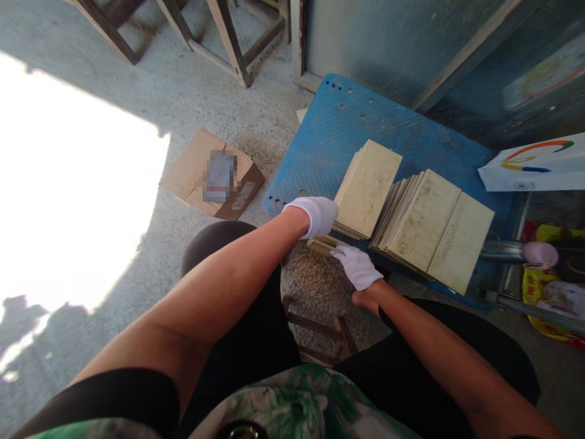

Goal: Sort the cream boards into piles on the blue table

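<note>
Seen from above, a seated person's two arms reach forward toward a blue board [329,146] lying on the concrete floor in the middle of the frame. Both hands wear white gloves. The left hand [315,214] rests at the near edge of the board, its fingers curled around the end of a thin pale wooden slat [325,245]. The right hand [359,267], just below and to the right, has its fingers stretched out flat, touching the same slat's other end. The slat sits at the board's near edge, just below a stack of pale rectangular panels [368,188]. A second, fanned-out stack of panels [432,228] lies to the right of the first (its top faces look scuffed). A flattened cardboard box [212,175] lies on the floor left of the board. A white paper bag [534,164] with coloured arcs sits at the right edge. Wooden stool legs [228,39] stand at the top of the frame.
</note>
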`<state>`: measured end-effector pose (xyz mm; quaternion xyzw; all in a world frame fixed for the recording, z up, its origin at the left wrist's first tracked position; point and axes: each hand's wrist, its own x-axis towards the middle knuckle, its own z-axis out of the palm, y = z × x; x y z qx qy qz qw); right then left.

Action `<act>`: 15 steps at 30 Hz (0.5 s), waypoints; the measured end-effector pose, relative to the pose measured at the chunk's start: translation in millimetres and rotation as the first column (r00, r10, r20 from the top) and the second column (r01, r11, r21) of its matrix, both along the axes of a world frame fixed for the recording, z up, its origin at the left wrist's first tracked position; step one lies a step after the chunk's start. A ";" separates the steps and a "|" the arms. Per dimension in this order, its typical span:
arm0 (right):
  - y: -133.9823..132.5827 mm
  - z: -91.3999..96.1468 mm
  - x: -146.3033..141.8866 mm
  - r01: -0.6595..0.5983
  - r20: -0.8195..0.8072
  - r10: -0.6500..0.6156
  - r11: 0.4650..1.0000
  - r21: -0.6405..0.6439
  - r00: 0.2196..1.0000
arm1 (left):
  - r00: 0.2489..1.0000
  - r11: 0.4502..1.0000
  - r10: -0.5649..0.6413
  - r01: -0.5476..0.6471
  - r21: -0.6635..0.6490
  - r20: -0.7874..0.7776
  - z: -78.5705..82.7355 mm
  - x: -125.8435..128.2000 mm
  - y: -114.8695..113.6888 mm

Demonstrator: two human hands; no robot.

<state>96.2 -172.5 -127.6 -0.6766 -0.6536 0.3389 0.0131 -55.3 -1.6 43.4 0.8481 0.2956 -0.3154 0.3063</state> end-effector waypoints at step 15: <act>15.0 79.0 16.1 0.728 -0.416 -0.684 0.682 -0.074 0.599 | 0.980 0.977 0.201 -0.201 0.067 0.017 -18.9 9.5 7.8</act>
